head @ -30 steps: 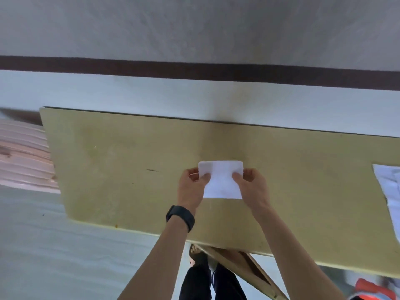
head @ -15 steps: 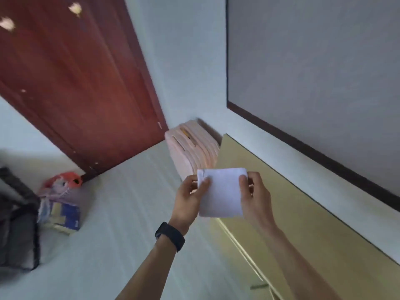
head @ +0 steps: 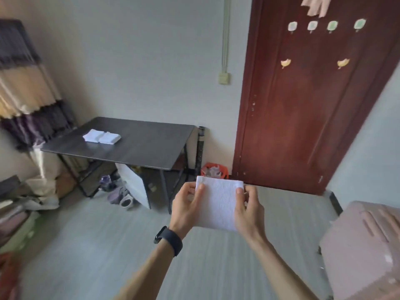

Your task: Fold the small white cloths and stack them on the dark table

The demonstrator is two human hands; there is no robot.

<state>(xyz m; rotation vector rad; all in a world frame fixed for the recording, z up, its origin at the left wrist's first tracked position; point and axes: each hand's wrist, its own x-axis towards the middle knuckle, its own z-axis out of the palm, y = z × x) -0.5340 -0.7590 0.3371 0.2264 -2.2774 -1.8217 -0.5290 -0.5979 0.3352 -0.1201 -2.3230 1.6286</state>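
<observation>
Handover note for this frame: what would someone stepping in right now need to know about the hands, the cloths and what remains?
Left hand: pinches the folded cloth at its left edge.
Right hand: pinches its right edge.
The cloth is in mid-air, well short of the dark table.
Done: this cloth is folded; stacked cloths lie on the table.
Left: carry it over and add it to them. No unfolded cloths are in view.

**Occlusions and cut-offs**

The folded cloth covers part of the fingers of the left hand and right hand, and its layer count is unreadable. White stacks on the dark table are too small to count. Clutter under the table is blurred. Orange bag is partly behind the cloth. Pink case is cut by the right and bottom edges. The door is cropped at the top.
</observation>
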